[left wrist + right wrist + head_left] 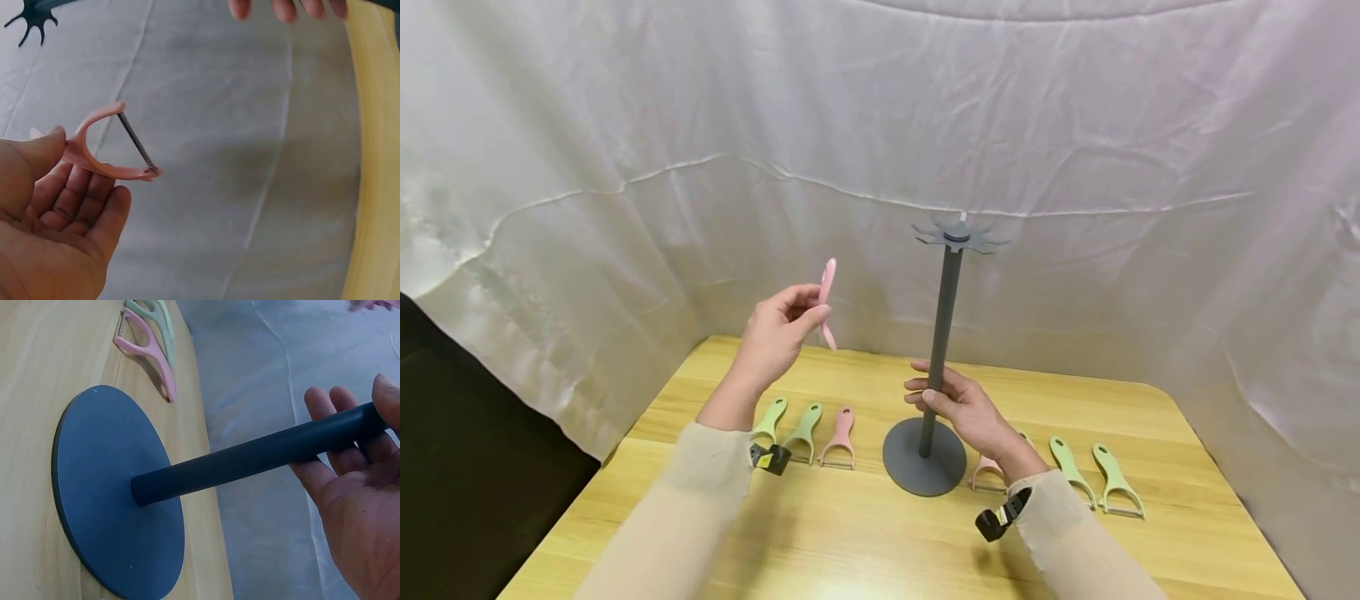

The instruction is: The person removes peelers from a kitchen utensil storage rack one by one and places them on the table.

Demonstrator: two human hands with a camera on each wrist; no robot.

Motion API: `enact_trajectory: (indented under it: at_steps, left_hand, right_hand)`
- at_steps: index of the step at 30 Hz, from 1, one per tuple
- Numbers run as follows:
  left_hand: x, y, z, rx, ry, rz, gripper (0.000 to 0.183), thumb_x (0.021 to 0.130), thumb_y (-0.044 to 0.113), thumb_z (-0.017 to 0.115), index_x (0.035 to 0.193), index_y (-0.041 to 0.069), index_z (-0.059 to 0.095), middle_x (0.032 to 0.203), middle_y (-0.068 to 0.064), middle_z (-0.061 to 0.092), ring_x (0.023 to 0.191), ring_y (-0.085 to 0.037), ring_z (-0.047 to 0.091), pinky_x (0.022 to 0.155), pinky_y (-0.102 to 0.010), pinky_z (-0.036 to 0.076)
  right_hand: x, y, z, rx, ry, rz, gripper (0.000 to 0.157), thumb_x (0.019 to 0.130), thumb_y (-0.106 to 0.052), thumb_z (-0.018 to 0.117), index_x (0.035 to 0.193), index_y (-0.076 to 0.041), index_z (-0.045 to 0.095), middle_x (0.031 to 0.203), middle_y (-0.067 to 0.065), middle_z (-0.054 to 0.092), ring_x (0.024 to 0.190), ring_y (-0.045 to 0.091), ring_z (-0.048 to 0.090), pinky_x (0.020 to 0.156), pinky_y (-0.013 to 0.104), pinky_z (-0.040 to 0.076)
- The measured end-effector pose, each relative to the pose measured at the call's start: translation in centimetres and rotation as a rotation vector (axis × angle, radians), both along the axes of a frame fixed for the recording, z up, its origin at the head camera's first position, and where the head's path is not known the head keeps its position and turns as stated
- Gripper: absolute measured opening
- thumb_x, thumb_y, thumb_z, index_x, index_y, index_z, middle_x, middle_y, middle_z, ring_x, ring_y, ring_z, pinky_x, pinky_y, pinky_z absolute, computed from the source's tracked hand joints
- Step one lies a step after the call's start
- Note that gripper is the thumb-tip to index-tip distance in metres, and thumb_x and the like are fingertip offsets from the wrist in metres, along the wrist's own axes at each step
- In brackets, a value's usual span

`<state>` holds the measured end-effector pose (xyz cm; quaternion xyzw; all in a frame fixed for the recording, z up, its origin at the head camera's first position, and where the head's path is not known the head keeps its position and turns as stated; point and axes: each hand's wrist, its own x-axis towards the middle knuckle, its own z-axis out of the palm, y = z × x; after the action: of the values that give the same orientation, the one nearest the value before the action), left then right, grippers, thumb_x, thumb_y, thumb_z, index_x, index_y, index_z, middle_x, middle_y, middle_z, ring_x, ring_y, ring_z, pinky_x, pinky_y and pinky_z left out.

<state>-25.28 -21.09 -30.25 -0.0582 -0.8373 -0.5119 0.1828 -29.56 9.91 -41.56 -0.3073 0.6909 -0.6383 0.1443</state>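
Note:
Up off the table, my left hand (pixel 778 333) pinches a pink Y-shaped peeler (pixel 826 287) between thumb and fingers. The left wrist view shows the peeler's forked head (pixel 94 164) and metal blade pointing away from the palm. My right hand (pixel 964 408) grips the dark grey pole of a stand (pixel 947 317), thumb on the near side and fingers behind. Its round base (pixel 112 494) rests on the table, and a ring of curved hooks (pixel 958 237) tops the pole. No peeler hangs on the hooks I can see.
Left of the stand lie two green peelers (pixel 806 427) and a pink peeler (pixel 843 429). To the right are several more, including a green peeler (pixel 1112 471) and a pink peeler (pixel 987 473) partly behind my right arm. A pale curtain (pixel 850 125) surrounds the wooden table (pixel 865 542).

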Motion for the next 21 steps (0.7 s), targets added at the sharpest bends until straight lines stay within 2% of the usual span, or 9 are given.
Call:
enact_trajectory:
  at_steps: [8, 10, 14, 17, 21]
  left_hand:
    - [1.0, -3.6, -1.9, -0.187, -0.190, 0.082, 0.039, 0.105, 0.027, 0.068, 0.136, 0.003, 0.067, 0.122, -0.015, 0.074, 0.110, -0.029, 0.069, 0.091, -0.042, 0.056]
    - [1.2, -4.3, -2.4, -0.230, -0.234, 0.099, 0.040, 0.106, 0.028, 0.067, 0.136, 0.002, 0.067, 0.123, -0.016, 0.074, 0.110, -0.030, 0.069, 0.090, -0.041, 0.056]
    - [1.5, -5.5, -3.4, -0.283, -0.295, 0.120, 0.039, 0.105, 0.028, 0.067, 0.133, 0.001, 0.068, 0.121, -0.018, 0.074, 0.104, -0.029, 0.068, 0.080, -0.034, 0.054]
    - [1.5, -6.2, -4.2, -0.298, -0.318, 0.124, 0.039, 0.105, 0.027, 0.068, 0.132, -0.001, 0.068, 0.118, -0.019, 0.075, 0.098, -0.027, 0.068, 0.074, -0.030, 0.053]
    - [1.6, -6.8, -5.1, -0.294, -0.333, 0.124, 0.038, 0.104, 0.026, 0.069, 0.133, -0.001, 0.069, 0.113, -0.018, 0.076, 0.088, -0.024, 0.068, 0.067, -0.028, 0.053]
  right_hand:
    - [0.0, -0.1, -0.2, 0.020, -0.003, -0.010, 0.048, 0.110, -0.015, 0.058, 0.157, -0.015, 0.050, 0.144, 0.025, 0.061, 0.131, 0.040, 0.065, 0.109, 0.051, 0.053]
    - [0.0, -0.2, -0.2, 0.022, -0.001, -0.011, 0.048, 0.110, -0.015, 0.058, 0.157, -0.015, 0.049, 0.144, 0.026, 0.061, 0.131, 0.040, 0.065, 0.108, 0.045, 0.055]
    - [0.0, -0.3, -0.2, 0.019, 0.003, -0.010, 0.048, 0.110, -0.015, 0.058, 0.157, -0.014, 0.050, 0.144, 0.027, 0.060, 0.131, 0.041, 0.064, 0.105, 0.036, 0.057]
    - [0.1, -0.3, -0.2, 0.017, 0.001, -0.009, 0.048, 0.110, -0.016, 0.059, 0.157, -0.014, 0.050, 0.144, 0.026, 0.060, 0.131, 0.041, 0.064, 0.105, 0.036, 0.056]
    - [0.1, -0.4, -0.2, 0.016, -0.003, -0.008, 0.048, 0.110, -0.016, 0.059, 0.157, -0.015, 0.049, 0.144, 0.025, 0.061, 0.131, 0.040, 0.064, 0.109, 0.044, 0.054]
